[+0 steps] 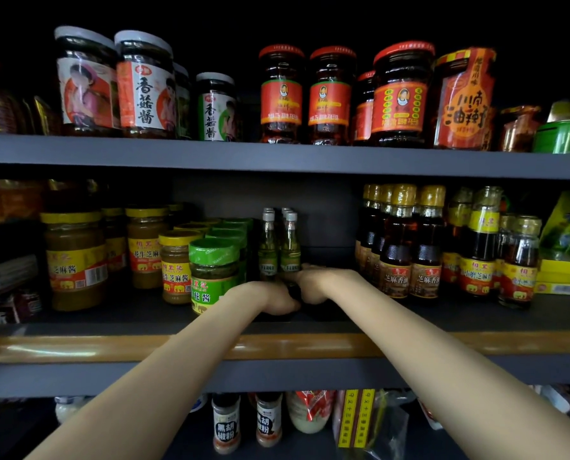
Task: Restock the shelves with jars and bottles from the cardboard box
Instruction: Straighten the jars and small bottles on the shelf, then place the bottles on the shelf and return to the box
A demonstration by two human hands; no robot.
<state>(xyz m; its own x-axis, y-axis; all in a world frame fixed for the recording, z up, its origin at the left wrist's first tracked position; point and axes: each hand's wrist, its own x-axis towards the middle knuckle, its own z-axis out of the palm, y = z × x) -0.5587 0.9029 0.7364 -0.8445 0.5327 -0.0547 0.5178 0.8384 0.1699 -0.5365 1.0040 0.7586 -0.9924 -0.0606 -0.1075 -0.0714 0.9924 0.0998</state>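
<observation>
Both forearms reaching in over middle shelf (277, 327) front edge. Left hand (267, 298) and right hand (317, 282) close together at base of small pale bottles (278, 247), in gap between green-lidded jar (214, 273) and dark sesame oil bottles (409, 240). Something dark between the two hands, too hidden to identify. Fingers mostly out of sight behind hands and bottles; grip state impossible to tell for either hand. Yellow-lidded paste jars (144, 245) left of green jar. Red-lidded chili jars (305, 94) and white-lidded jars (114, 83) on top shelf (277, 157). Pepper shakers (247, 423) on lowest shelf. Cardboard box out of view.
</observation>
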